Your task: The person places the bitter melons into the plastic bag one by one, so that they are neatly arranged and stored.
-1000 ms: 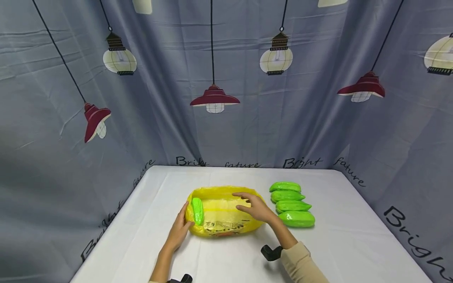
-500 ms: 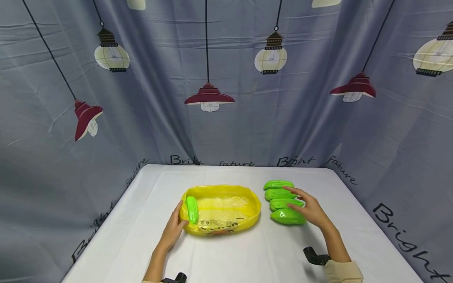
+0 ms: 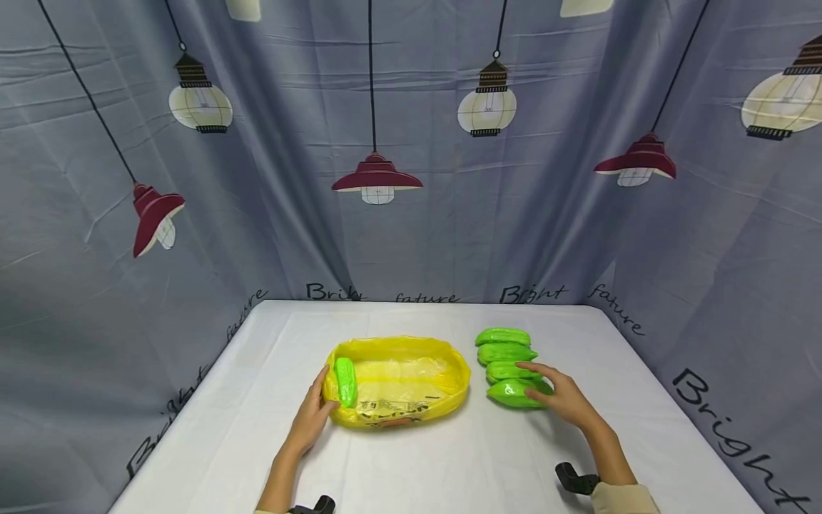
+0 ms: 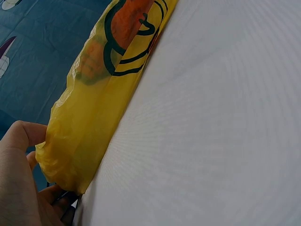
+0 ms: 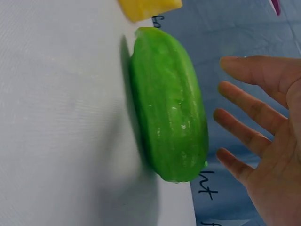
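A yellow plastic bag (image 3: pixel 411 414) with printed markings stands spread open in an oval on the white table. One glossy green cucumber-like vegetable (image 3: pixel 346 383) lies inside at its left end. My left hand (image 3: pixel 310 420) holds that end, with the thumb against the bag's side (image 4: pixel 89 122) in the left wrist view and other fingers partly hidden. To the right, several similar green vegetables (image 3: pixel 502 337) lie in a column. Over the nearest one (image 5: pixel 171 110) hovers my right hand (image 3: pixel 568 401), fingers spread and apart from it in the right wrist view.
A grey-blue curtain (image 3: pixel 308 214) printed with lamps surrounds the table (image 3: pixel 411 471) at the back and sides. Black wrist mounts (image 3: pixel 576 478) sit below both hands.
My right hand has moved from above the bag rightward to the column of green vegetables, then slightly down toward the nearest one. The left hand stays at the bag's left end.
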{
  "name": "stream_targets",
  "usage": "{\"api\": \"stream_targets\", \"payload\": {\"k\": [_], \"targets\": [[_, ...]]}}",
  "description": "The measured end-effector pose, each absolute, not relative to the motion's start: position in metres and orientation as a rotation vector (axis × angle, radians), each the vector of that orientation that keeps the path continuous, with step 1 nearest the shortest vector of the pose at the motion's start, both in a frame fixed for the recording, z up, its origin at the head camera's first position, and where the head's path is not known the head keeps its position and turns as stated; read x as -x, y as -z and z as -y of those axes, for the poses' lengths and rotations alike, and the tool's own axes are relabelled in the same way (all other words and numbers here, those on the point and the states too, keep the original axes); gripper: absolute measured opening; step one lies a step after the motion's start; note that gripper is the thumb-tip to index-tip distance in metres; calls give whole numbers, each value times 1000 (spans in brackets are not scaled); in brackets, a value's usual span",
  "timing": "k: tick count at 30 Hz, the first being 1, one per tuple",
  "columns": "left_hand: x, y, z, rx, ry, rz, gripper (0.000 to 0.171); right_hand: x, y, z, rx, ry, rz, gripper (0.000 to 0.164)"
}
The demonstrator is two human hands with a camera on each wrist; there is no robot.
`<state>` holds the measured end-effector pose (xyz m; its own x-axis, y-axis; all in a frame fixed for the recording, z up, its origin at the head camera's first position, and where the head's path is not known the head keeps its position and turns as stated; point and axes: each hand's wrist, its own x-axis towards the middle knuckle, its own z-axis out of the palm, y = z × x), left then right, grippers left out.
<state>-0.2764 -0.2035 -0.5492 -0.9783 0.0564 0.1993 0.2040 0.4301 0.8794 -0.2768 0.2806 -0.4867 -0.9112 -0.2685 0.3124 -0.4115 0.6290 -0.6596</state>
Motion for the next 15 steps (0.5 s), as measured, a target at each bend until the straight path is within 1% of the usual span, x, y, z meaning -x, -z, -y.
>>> {"api": "stream_targets", "payload": {"k": [7,15], "targets": [[276,552,204,228,1590,2535,72,287,505,-285,-601,-1069,2673,55],[278,551,204,232,1589,2522,73,290,511,-283,-591,-970,2651,53]]}}
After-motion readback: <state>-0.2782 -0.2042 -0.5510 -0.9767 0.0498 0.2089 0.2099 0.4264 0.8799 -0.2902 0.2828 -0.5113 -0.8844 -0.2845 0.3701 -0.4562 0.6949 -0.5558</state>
